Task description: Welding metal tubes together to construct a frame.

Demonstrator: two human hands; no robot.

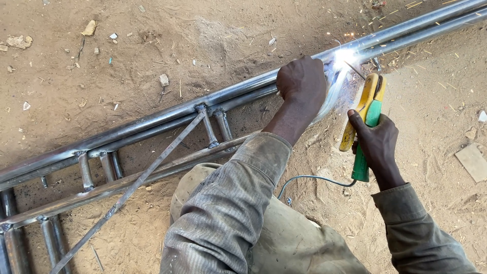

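A long steel pipe frame (pixel 152 119) lies across the sandy ground from lower left to upper right. My left hand (pixel 302 83) is curled over the top pipe, gripping it just left of a bright welding arc (pixel 345 56) that throws sparks. My right hand (pixel 378 144) holds a green and yellow electrode holder (pixel 368 114), whose thin rod reaches up to the arc. A grey cable (pixel 314 178) runs from the holder's base toward my knee.
Short cross tubes (pixel 215 127) join the frame's rails, and a thin diagonal bar (pixel 147 170) lies over them. Small stones and debris (pixel 90 28) litter the dirt at upper left. A flat piece of cardboard or tile (pixel 473 162) lies at the right.
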